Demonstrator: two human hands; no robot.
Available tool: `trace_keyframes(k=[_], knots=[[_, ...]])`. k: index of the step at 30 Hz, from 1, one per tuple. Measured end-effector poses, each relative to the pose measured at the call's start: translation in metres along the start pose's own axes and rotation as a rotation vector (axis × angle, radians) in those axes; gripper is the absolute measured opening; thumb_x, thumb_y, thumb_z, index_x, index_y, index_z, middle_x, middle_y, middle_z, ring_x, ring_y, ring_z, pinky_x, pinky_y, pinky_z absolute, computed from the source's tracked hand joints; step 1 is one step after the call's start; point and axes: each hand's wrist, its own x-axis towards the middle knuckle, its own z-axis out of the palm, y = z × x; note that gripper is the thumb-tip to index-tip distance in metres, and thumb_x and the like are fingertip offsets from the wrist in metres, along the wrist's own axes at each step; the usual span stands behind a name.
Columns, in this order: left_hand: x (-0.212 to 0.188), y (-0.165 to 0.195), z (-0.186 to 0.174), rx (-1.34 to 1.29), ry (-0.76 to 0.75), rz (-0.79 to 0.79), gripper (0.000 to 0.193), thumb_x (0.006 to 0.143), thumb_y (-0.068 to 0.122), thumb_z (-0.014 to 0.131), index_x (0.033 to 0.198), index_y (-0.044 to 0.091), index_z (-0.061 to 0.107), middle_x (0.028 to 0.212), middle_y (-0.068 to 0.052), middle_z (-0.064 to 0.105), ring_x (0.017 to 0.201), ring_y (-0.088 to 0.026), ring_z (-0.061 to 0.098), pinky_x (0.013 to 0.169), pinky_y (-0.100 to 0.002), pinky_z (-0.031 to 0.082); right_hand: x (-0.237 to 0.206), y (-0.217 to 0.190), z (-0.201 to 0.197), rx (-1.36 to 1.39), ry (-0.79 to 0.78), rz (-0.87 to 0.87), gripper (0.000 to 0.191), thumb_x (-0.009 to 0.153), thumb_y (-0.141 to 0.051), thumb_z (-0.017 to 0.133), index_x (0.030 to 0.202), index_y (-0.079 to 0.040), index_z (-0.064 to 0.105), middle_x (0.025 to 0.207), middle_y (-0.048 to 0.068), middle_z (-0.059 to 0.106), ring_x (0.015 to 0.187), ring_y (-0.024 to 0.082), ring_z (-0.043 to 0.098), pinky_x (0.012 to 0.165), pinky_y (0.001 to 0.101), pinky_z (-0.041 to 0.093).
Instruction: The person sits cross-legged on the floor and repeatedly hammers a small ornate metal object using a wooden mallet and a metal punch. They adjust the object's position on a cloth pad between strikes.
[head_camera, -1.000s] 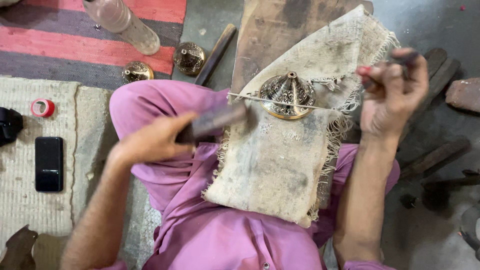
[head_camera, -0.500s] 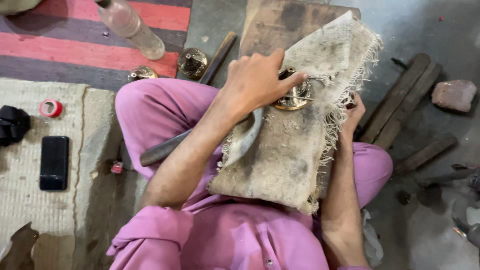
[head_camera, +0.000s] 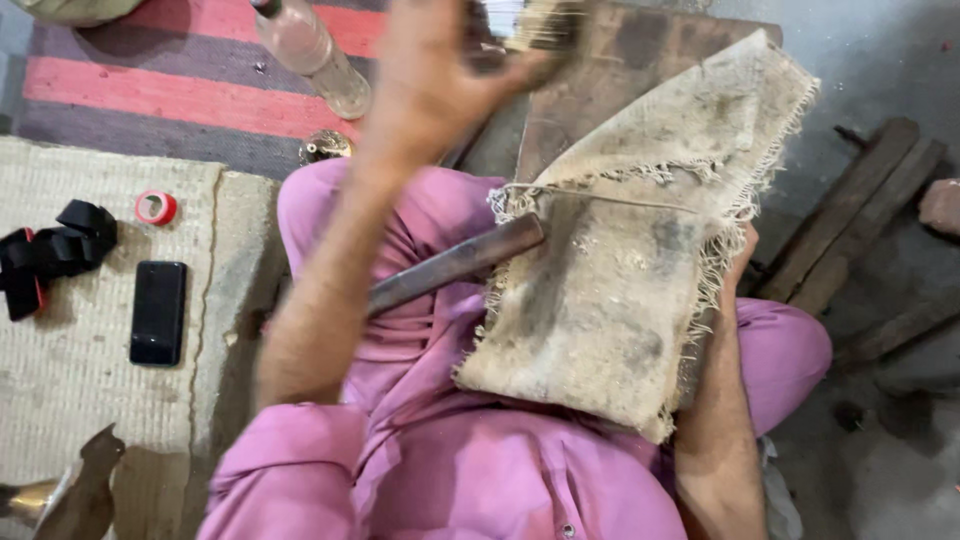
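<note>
My left hand (head_camera: 435, 75) is raised near the top of the view, blurred by motion. It grips a brass-coloured piece (head_camera: 545, 22) above the wooden board (head_camera: 640, 50). A frayed burlap cloth (head_camera: 620, 290) lies over my lap, which is covered in pink cloth. A dark metal rod (head_camera: 455, 265) rests on my thigh, its end under the cloth's left edge. My right hand (head_camera: 745, 255) is at the cloth's right edge, mostly hidden behind it; only the fingertips show.
A plastic bottle (head_camera: 310, 50) and a small brass piece (head_camera: 325, 148) lie beyond my knee. On the woven mat at the left are a red tape roll (head_camera: 156, 207), a black phone (head_camera: 158, 312) and black objects (head_camera: 60, 250). Wooden sticks (head_camera: 850, 220) lie at the right.
My left hand has lifted off the cloth and swung up with the brass piece. The cloth now lies bare and the rod rests on my thigh. My right hand has dropped behind the cloth.
</note>
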Motion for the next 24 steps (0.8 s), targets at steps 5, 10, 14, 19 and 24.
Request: trace_keyframes(k=[5, 10, 14, 19, 24], knots=[[-0.013, -0.115, -0.028, 0.086, -0.245, -0.065, 0.076, 0.081, 0.039, 0.092, 0.140, 0.005, 0.059, 0.127, -0.031, 0.055, 0.120, -0.047, 0.055, 0.099, -0.052, 0.048, 0.005, 0.015, 0.002, -0.191, 0.022, 0.084, 0.041, 0.105, -0.021, 0.049, 0.130, 0.008, 0.062, 0.113, 0.017, 0.073, 0.094, 0.025, 0.072, 0.087, 0.0380, 0.063], [-0.058, -0.206, -0.044, 0.191, -0.671, -0.361, 0.080, 0.074, 0.043, 0.092, 0.137, 0.004, 0.061, 0.136, -0.033, 0.055, 0.124, -0.048, 0.058, 0.103, -0.052, 0.049, 0.010, 0.027, 0.011, -0.237, 0.058, 0.133, 0.038, 0.106, -0.020, 0.050, 0.128, 0.007, 0.063, 0.110, 0.015, 0.071, 0.091, 0.024, 0.070, 0.084, 0.0369, 0.061], [-0.097, -0.231, -0.035, 0.100, -0.628, -0.646, 0.081, 0.071, 0.044, 0.090, 0.139, 0.006, 0.064, 0.132, -0.036, 0.061, 0.124, -0.048, 0.063, 0.105, -0.051, 0.052, 0.015, 0.033, 0.019, -0.253, 0.087, 0.152, 0.035, 0.106, -0.019, 0.050, 0.126, 0.006, 0.063, 0.108, 0.014, 0.070, 0.089, 0.023, 0.068, 0.082, 0.0360, 0.060], [-0.111, -0.235, -0.023, 0.098, -0.429, -0.720, 0.087, 0.071, 0.042, 0.087, 0.146, 0.009, 0.056, 0.133, -0.036, 0.059, 0.124, -0.050, 0.061, 0.103, -0.052, 0.052, 0.017, 0.042, 0.026, -0.272, 0.104, 0.169, 0.032, 0.106, -0.018, 0.050, 0.124, 0.004, 0.063, 0.105, 0.012, 0.069, 0.086, 0.021, 0.066, 0.079, 0.0348, 0.058], [-0.094, -0.239, -0.023, 0.168, -0.376, -0.812, 0.078, 0.087, 0.052, 0.080, 0.141, 0.001, 0.054, 0.126, -0.040, 0.060, 0.121, -0.054, 0.060, 0.100, -0.057, 0.050, 0.021, 0.041, 0.027, -0.282, 0.125, 0.167, 0.029, 0.106, -0.017, 0.050, 0.122, 0.003, 0.063, 0.102, 0.010, 0.068, 0.083, 0.020, 0.063, 0.076, 0.0337, 0.055]])
